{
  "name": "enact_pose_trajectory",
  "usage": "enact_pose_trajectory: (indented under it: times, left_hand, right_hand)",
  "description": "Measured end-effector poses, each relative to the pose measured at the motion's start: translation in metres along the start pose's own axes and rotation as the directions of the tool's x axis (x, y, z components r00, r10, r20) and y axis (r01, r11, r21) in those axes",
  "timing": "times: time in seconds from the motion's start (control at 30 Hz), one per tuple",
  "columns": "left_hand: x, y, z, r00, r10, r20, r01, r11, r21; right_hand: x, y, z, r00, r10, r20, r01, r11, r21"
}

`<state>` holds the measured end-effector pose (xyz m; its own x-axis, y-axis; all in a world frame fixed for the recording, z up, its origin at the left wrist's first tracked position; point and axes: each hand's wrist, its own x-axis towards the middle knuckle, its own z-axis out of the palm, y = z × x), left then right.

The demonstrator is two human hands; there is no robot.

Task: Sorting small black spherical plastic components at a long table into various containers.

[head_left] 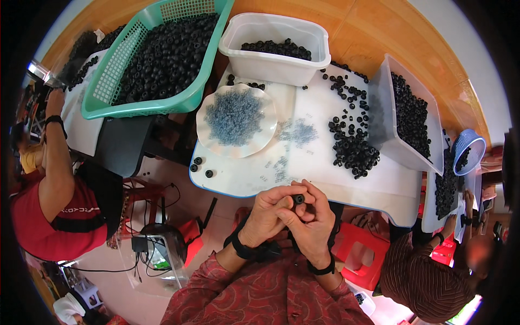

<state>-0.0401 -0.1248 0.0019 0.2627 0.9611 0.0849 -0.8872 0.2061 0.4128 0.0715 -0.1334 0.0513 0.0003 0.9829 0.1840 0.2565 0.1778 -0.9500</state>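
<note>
A co-worker (59, 225) in a red-and-black shirt appears at left, another person (425, 279) in a striped top at right. A red stool (362, 232) stands on the pinkish floor (111, 281), beneath wood-toned panelling (395, 38).

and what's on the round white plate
A heap of tiny bluish-grey bits lies on the plate. Its wavy rim shows all round; its middle is covered, as are the bits lower in the heap.
</note>
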Motion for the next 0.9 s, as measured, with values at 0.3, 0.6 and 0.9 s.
enact_pose_trajectory:
  times: [0.3,0.6,0.9]
  left_hand:
    - [0.005,0.002,0.005,0.976,-0.036,-0.213,0.072,0.984,0.165]
    - [0.016,-0.003,0.006,0.964,-0.140,-0.227,0.183,0.967,0.180]
    - [0.035,0.004,0.020,0.917,-0.295,-0.268,0.371,0.879,0.299]
  right_hand:
    - [0.002,0.007,-0.006,0.994,-0.073,-0.081,0.079,0.995,0.069]
    - [0.008,0.012,-0.027,0.993,-0.082,-0.080,0.083,0.996,0.017]
    - [0.015,0.021,-0.041,0.988,-0.059,-0.140,0.077,0.989,0.129]
